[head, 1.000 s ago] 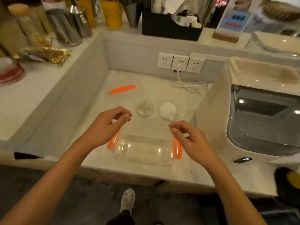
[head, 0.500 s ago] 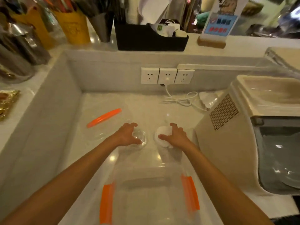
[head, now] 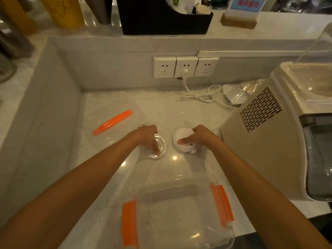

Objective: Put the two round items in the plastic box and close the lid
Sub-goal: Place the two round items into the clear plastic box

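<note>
A clear plastic box (head: 172, 212) with orange side clips sits open near the counter's front edge. Its clear lid (head: 115, 123) with an orange strip lies flat at the back left. Beyond the box, a clear round lid (head: 159, 150) rests on the counter with my left hand (head: 147, 137) closed over it, fingers on its rim. To its right, my right hand (head: 199, 137) grips a white round lid (head: 181, 139) at its right edge. Both items still touch the counter.
A beige machine (head: 269, 141) stands close on the right. White wall sockets (head: 186, 67) with a plugged cable (head: 201, 96) are at the back. A raised ledge (head: 45, 105) walls the left side; a black organiser (head: 165, 17) and yellow cups stand on the upper shelf.
Both hands reached forward from above the box to the two round items and closed on them. The view has tilted down and nearer to the counter.
</note>
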